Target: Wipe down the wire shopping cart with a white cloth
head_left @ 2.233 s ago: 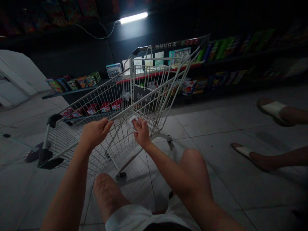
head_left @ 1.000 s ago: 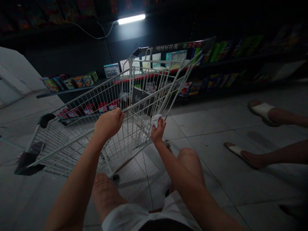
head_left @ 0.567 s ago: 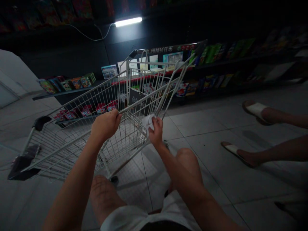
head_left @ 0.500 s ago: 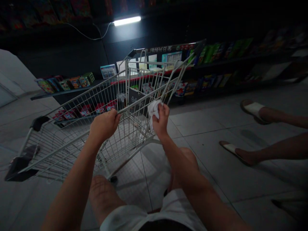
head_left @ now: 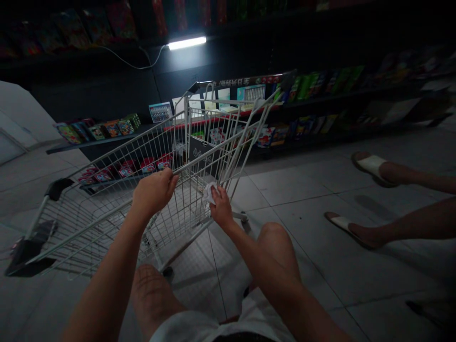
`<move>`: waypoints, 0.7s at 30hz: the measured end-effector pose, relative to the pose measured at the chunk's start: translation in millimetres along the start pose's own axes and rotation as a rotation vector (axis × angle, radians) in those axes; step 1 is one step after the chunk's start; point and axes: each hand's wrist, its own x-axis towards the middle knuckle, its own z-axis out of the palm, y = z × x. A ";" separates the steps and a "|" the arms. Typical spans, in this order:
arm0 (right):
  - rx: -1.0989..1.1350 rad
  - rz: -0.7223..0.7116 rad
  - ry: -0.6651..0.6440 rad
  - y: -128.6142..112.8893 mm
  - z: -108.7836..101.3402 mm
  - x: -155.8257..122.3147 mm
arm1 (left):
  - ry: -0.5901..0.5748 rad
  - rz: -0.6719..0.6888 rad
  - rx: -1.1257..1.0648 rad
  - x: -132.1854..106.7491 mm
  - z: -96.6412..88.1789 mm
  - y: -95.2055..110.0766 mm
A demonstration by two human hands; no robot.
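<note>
A white wire shopping cart [head_left: 117,190] stands in front of me on the tiled floor, its near side facing me. My left hand [head_left: 154,191] is closed round the top rail of that side. My right hand [head_left: 221,209] is closed on a small white cloth [head_left: 210,192] and presses it against the wires of the cart's side, below the rail and near the corner post. My bare knees show below the hands.
Another person's two legs in white sandals [head_left: 372,166] stretch in from the right across the grey floor tiles [head_left: 320,228]. Low dark shelves [head_left: 107,135] with coloured packets run behind the cart. A tube light [head_left: 187,42] glows above.
My right hand with the cloth went from the cart's side to the right corner, rose to the top rail, then came back down and left. My left hand stayed on the rail.
</note>
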 end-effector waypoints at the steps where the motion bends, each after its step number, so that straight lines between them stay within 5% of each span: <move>1: 0.009 -0.012 -0.015 4.6 -8.5 1.9 | 0.001 0.004 -0.002 -0.8 -0.4 0.0; 3: 0.026 -0.065 0.067 13.7 -36.9 25.0 | 0.003 0.002 -0.004 -2.7 -1.2 0.2; 7: -0.058 -0.145 0.431 23.1 -100.5 111.6 | -0.004 0.006 -0.025 -6.2 -2.8 -0.3; 10: -0.131 -0.135 0.496 15.6 -111.2 152.4 | 0.004 0.024 -0.064 -7.4 -4.0 -1.4; 13: -0.132 -0.162 0.482 -8.5 -84.9 139.5 | -0.001 0.037 -0.102 -7.6 -4.4 -2.4; 21: -0.082 -0.385 0.152 -88.9 24.6 -3.0 | 0.037 0.081 -0.164 -7.4 -3.2 -2.6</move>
